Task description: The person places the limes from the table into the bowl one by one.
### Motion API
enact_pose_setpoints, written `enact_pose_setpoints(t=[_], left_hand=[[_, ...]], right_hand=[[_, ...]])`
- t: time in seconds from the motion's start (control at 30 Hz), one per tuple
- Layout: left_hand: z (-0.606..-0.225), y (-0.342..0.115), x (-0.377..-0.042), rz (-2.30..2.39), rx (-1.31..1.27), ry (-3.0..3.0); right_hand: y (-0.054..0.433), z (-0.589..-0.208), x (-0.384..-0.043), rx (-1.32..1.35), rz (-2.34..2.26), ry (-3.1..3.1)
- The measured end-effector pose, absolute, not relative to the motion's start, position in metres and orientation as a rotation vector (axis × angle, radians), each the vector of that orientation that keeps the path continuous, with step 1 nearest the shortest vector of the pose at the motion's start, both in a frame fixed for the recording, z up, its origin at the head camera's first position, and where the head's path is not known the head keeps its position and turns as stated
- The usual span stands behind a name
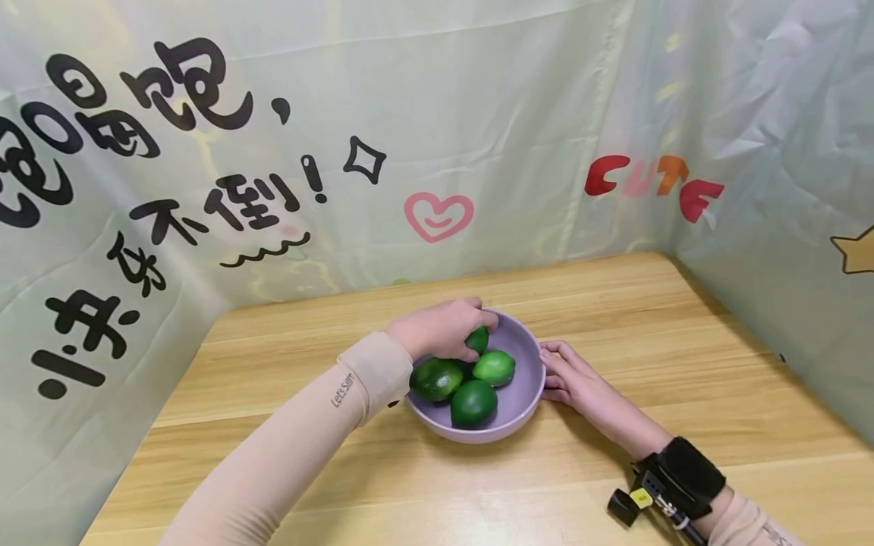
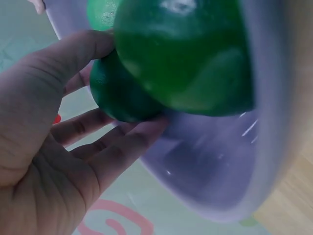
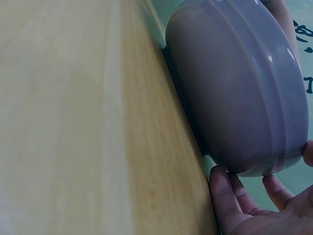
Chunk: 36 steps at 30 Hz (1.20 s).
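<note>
A lilac bowl [image 1: 526, 375] stands on the wooden table with several green fruits in it. My left hand [image 1: 440, 330] reaches over its far left side, thumb and fingers round a dark green lime [image 1: 479, 339]. In the left wrist view, that lime [image 2: 117, 93] lies between thumb and fingertips, partly behind a larger glossy green fruit [image 2: 186, 58]. Also in the bowl are a bright green lime [image 1: 495, 368], a dark avocado-like fruit [image 1: 437, 379] and a round dark green fruit [image 1: 474, 403]. Fingertips of my right hand [image 1: 572, 375] rest against the bowl's right outer wall.
The wooden table [image 1: 614, 326] extends around the bowl. A pale printed curtain [image 1: 519, 152] rises along its back and sides. On my right wrist sits a black strap [image 1: 690, 474] with a small device hanging from it.
</note>
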<state>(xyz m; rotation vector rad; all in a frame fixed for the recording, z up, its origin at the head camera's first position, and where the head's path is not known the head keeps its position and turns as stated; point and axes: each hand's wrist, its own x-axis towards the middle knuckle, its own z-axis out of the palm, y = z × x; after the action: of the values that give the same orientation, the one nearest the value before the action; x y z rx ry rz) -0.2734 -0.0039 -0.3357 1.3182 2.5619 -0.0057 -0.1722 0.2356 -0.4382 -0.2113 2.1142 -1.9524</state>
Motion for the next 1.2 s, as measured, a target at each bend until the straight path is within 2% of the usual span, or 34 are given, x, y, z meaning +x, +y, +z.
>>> enact_pose_setpoints(t=[0.67,1.2], left_hand=[[-0.344,-0.009,-0.271,-0.051,1.285,2.552],[-0.333,-0.024,-0.27,0.034,1.273,2.607]], right_hand=[[0.235,-0.439,-0.172,-0.217,-1.952,2.119],[0.236,-0.438,-0.171,-0.223,-1.941,2.131]])
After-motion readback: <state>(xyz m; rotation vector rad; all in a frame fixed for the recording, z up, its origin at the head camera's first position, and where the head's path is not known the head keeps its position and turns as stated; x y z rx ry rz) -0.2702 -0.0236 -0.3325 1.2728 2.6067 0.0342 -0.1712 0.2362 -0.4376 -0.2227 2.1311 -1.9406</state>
